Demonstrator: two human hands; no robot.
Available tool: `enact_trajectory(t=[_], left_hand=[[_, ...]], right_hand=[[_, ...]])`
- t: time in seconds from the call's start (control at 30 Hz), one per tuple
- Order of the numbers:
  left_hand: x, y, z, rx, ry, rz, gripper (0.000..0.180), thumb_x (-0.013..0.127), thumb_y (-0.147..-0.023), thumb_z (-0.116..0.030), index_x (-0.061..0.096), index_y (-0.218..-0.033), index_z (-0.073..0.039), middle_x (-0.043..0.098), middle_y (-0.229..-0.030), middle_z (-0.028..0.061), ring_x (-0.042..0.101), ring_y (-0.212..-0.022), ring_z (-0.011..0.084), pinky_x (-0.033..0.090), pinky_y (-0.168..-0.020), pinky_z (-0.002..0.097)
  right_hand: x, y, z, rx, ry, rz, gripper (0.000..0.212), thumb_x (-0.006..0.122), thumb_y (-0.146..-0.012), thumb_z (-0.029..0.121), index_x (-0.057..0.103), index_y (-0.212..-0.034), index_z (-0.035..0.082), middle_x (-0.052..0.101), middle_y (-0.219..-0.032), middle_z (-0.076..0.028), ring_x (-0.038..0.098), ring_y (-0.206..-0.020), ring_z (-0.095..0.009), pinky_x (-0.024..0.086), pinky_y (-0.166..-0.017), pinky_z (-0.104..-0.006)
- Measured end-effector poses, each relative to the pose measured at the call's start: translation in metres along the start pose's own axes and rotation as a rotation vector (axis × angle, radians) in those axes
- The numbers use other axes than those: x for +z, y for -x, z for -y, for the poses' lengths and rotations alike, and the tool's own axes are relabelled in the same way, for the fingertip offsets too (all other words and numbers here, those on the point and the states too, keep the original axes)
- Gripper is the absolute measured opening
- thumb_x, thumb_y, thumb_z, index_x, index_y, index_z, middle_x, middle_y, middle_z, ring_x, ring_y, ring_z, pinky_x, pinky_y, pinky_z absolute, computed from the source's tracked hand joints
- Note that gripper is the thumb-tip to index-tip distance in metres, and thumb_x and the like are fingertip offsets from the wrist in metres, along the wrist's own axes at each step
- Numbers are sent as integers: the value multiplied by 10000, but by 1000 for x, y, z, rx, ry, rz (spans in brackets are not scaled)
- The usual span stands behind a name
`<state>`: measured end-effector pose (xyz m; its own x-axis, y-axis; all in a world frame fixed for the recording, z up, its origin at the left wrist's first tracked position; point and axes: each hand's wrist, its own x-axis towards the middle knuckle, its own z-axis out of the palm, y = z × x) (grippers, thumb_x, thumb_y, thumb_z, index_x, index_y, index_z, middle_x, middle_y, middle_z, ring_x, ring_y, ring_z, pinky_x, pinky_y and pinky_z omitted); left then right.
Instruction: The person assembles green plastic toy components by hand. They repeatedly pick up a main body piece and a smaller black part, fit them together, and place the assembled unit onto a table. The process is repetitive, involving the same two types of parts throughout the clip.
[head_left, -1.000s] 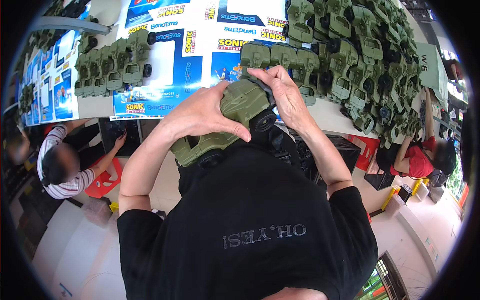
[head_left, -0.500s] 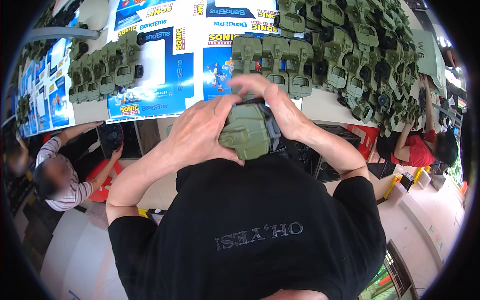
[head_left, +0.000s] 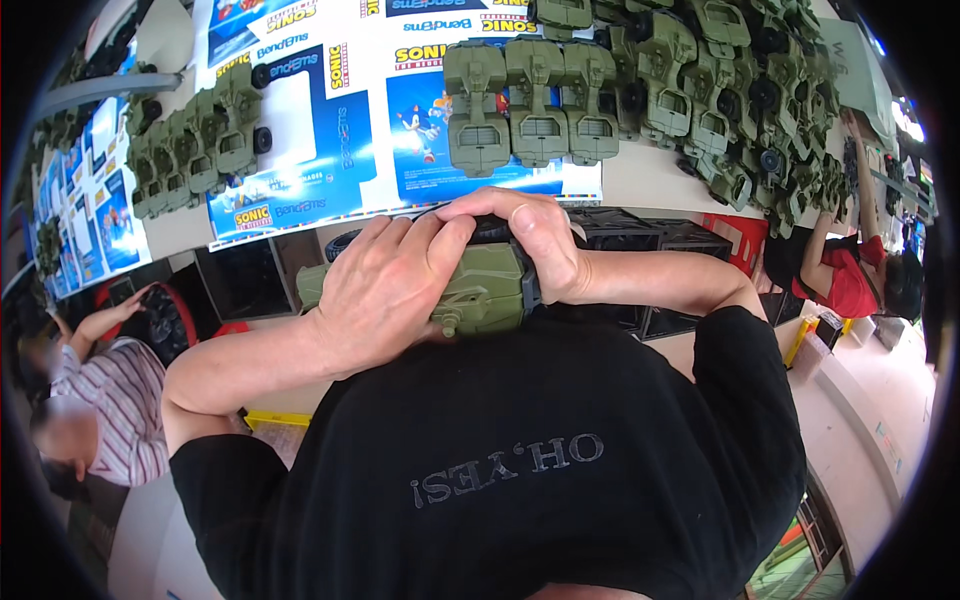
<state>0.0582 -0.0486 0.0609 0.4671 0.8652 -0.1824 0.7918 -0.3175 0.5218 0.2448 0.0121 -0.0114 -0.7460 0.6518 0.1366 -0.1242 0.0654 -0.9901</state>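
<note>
An olive-green toy vehicle with a dark grey part at its right end is held close to my chest, just off the table's near edge. My left hand wraps over its left and middle part, fingers closed. The fingers of my right hand curl over its far side and right end, meeting the left fingertips. What lies under both sets of fingers is hidden. Beyond my hands, three similar green toy vehicles stand side by side on a blue-and-white printed sheet.
Another row of green vehicles stands at the left, and a dense pile covers the right of the table. Black crates sit below the table edge. A person in a striped shirt works at left, another in red at right.
The toy vehicle has turned from pointing toward me to lying sideways, and my hands have drawn back and lower off the table edge with it. The person at left has shifted.
</note>
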Motion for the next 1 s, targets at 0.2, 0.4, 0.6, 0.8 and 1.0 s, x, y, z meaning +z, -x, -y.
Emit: enact_trajectory(t=[0.2,0.4,0.6,0.8,1.0], left_hand=[[-8,-35,21,-199,463,-6,889,878,-554,-257,374,-1253,-35,576,-1088,181,560,-1044,344,449,-877,395],[27,-102,38,-339,1090,-466,661,677,-844,-122,241,-1335,-46,493,-1218,128,523,-1098,196,450,-930,343],[51,-171,-17,-350,1517,-552,626,628,-886,-138,236,-1369,-72,419,-1307,126,408,-1209,209,323,-1031,377],[40,-196,-54,-48,1133,-255,826,638,-857,-90,86,-1470,-129,324,-1375,186,358,-1256,264,323,-1014,382],[59,-203,-32,-201,1185,-62,491,632,-871,-121,431,-1310,-31,475,-1262,131,486,-1134,180,425,-931,291]], right_hand=[[-45,-52,20,221,439,163,395,438,-928,293,520,-1186,6,577,-1125,-215,574,-1000,-379,464,-835,-415],[-74,-21,55,98,719,-436,583,676,-802,349,493,-1229,-3,541,-1137,-191,546,-1021,-352,452,-868,-394],[-55,19,35,236,959,-554,838,788,-646,301,384,-1321,11,400,-1239,-243,412,-1158,-412,382,-957,-461],[-165,88,42,118,1027,-954,723,743,-578,260,473,-1218,60,464,-1191,-214,459,-1114,-370,396,-961,-421],[-392,206,38,516,1118,-1487,790,725,-629,432,490,-1240,-11,521,-1137,-252,507,-1088,-357,417,-937,-396]])
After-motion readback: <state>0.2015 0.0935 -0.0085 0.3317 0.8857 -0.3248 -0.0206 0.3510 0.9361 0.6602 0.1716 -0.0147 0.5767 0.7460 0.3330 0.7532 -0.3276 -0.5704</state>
